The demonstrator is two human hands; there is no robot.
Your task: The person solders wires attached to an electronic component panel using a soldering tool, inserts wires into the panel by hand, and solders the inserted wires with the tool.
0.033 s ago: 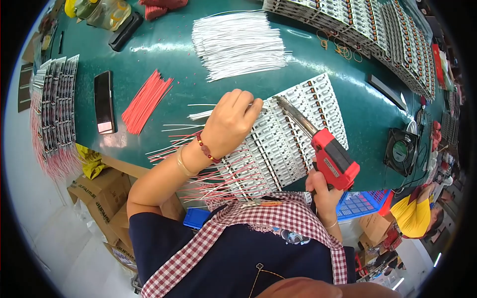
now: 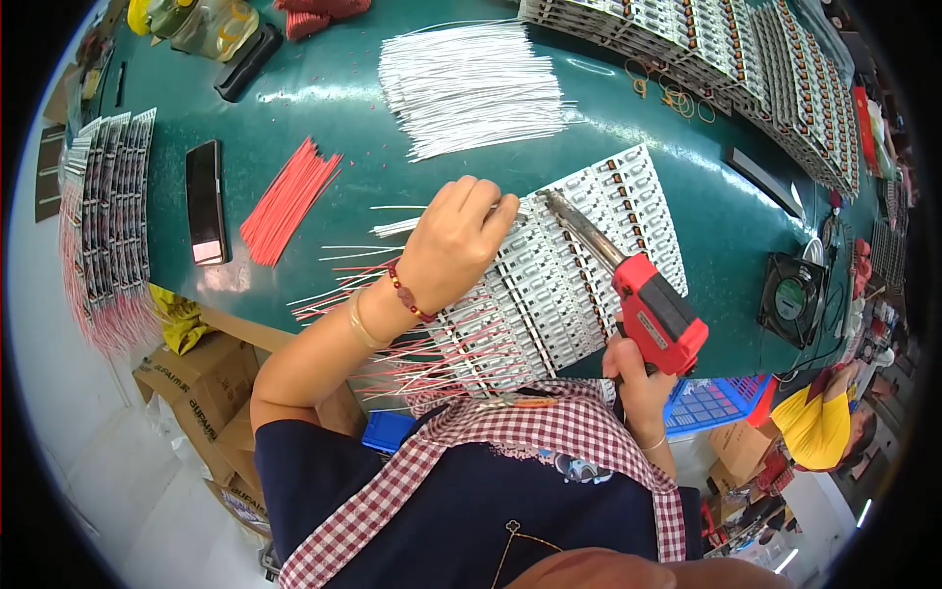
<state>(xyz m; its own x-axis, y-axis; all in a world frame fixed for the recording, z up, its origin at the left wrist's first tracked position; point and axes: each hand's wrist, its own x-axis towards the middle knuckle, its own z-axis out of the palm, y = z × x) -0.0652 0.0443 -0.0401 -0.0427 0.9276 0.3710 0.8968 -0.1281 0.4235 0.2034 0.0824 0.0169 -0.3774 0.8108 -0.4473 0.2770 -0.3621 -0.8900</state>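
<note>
My right hand (image 2: 638,378) is closed round the grip of a red and black soldering gun (image 2: 655,319). The gun's metal tip rests near the upper left edge of a panel of white circuit boards (image 2: 579,260), close to my left fingertips. My left hand (image 2: 456,236) is closed in a pinch over that edge, and white wires (image 2: 394,228) stick out from it on the left. The exact wire ends at the fingertips are hidden. Red and white wires (image 2: 432,358) are attached along the panel's lower left side, fanning out under my left forearm.
Beyond the panel lies a broad pile of white wires (image 2: 471,88). Red wires (image 2: 289,201) and a phone (image 2: 205,201) are to the left. Stacked board panels (image 2: 677,44) stand far right, a small black fan (image 2: 793,299) near right. Wired panels (image 2: 110,206) hang over the left edge.
The soldering gun's body has dipped very slightly. My left hand and the panel have not visibly moved.
</note>
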